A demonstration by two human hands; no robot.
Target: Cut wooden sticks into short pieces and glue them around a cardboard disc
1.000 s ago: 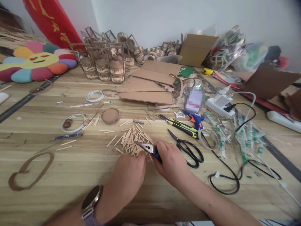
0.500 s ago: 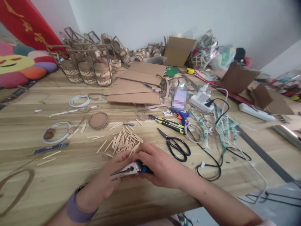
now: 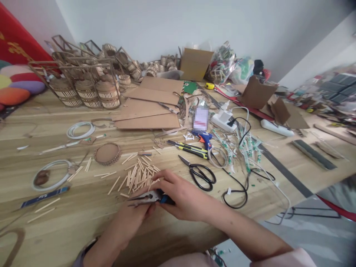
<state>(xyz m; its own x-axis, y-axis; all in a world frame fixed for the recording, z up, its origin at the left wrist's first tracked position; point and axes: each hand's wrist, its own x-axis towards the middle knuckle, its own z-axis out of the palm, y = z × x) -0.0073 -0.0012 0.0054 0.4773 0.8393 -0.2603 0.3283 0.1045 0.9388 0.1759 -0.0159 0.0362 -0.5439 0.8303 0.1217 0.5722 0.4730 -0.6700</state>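
Observation:
My right hand (image 3: 182, 194) is closed around the handles of long-nose pliers (image 3: 146, 198), whose metal jaws point left across my left hand (image 3: 133, 215). My left hand is held against the right with its fingers curled in. What it holds, if anything, is hidden behind the pliers and the right hand. Just beyond both hands lies a heap of short wooden sticks (image 3: 139, 174), with several loose ones around it. A round brown woven-edged base (image 3: 107, 154) lies farther left. Black-handled scissors (image 3: 198, 173) rest to the right of my hands.
Yellow-and-black cutters (image 3: 191, 149), a blue glue gun (image 3: 204, 139) and a white power strip (image 3: 224, 120) lie beyond the scissors. Black cable (image 3: 236, 205) loops at right. Cardboard sheets (image 3: 147, 120) and small barrel-shaped baskets (image 3: 107, 94) stand at the back. White coils (image 3: 80, 130) lie left.
The view has swung to the right, so the table's things sit farther left. The pliers stay in my right hand, and both hands remain together.

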